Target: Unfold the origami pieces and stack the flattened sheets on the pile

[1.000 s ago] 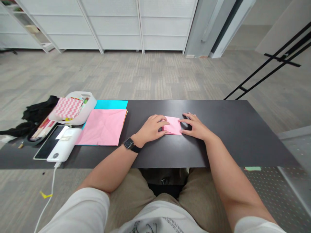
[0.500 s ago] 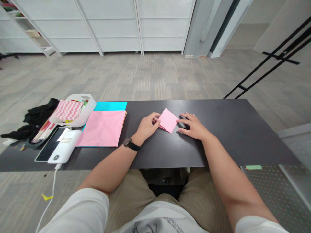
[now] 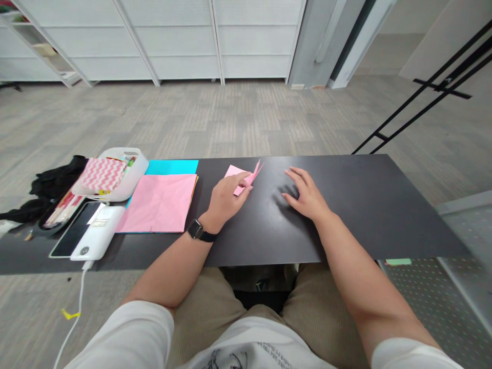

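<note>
A small folded piece of pink paper is in my left hand, pinched between thumb and fingers over the dark table. Its right side stands up in thin, parted flaps, and my fingers cover part of it. On that wrist is a black watch. My right hand hovers apart from the paper, to its right, with fingers spread and nothing in them; its shadow falls on the tabletop.
Left of my hands lies a stack of coloured paper, pink on top, over a cyan sheet. Beyond are a white basket, a white power bank with a cable, a tablet and black cloth. The dark table extends right.
My left hand has moved the pink paper left and turned it, so its flaps now stand up. My right hand has let go of the paper's edge and lifted slightly away.
</note>
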The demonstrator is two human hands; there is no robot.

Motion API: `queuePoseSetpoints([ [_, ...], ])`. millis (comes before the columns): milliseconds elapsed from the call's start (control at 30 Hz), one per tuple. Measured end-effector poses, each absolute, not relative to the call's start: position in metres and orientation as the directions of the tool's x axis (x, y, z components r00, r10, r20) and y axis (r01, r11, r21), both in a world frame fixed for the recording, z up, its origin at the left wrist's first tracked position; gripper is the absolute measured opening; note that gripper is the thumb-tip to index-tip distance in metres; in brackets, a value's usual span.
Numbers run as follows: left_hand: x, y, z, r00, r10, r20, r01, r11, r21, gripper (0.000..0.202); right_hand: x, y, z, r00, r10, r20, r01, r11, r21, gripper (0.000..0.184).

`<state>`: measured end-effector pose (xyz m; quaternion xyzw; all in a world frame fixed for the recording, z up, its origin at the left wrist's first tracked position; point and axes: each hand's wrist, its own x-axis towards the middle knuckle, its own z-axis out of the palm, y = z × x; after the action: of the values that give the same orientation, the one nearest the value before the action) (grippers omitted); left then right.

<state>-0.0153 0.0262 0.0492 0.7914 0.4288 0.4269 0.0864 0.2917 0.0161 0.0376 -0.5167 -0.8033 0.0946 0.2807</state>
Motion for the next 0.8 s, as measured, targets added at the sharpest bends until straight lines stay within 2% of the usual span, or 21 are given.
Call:
queuePoseSetpoints([
  [133, -0.005, 0.018, 0.048, 0.501, 0.687, 0.527, 0.517, -0.726, 0.454, 0.033, 0.272, 0.007, 0.045, -0.415, 0.831, 0.369, 0.762, 0.540, -0.358, 0.069],
  [200, -0.001, 0.016, 0.046, 0.545, 0.670, 0.504, 0.482, -0.742, 0.466, 0.034, 0.264, 0.005, 0.045, -0.494, 0.800, 0.341, 0.739, 0.593, -0.321, 0.056],
  [267, 0.000, 0.017, 0.045, 0.570, 0.663, 0.486, 0.454, -0.747, 0.486, 0.040, 0.261, 0.006, 0.043, -0.544, 0.773, 0.325, 0.718, 0.630, -0.296, 0.034],
  [333, -0.002, 0.020, 0.045, 0.594, 0.656, 0.466, 0.436, -0.749, 0.499, 0.047, 0.264, 0.009, 0.039, -0.557, 0.751, 0.355, 0.698, 0.655, -0.290, 0.020],
  [400, -0.005, 0.024, 0.044, 0.630, 0.651, 0.424, 0.440, -0.748, 0.496, 0.050, 0.271, 0.014, 0.034, -0.541, 0.734, 0.410, 0.676, 0.670, -0.307, 0.018],
  [500, -0.010, 0.031, 0.039, 0.672, 0.662, 0.332, 0.472, -0.728, 0.498, 0.040, 0.282, 0.019, 0.030, -0.512, 0.736, 0.442, 0.664, 0.666, -0.340, 0.018],
  [600, -0.012, 0.035, 0.032, 0.686, 0.678, 0.264, 0.499, -0.703, 0.507, 0.029, 0.288, 0.020, 0.029, -0.523, 0.748, 0.409, 0.652, 0.660, -0.373, 0.019],
  [800, -0.011, 0.035, 0.030, 0.693, 0.677, 0.247, 0.502, -0.700, 0.508, 0.016, 0.291, 0.021, 0.027, -0.558, 0.758, 0.337, 0.617, 0.651, -0.443, 0.019],
])
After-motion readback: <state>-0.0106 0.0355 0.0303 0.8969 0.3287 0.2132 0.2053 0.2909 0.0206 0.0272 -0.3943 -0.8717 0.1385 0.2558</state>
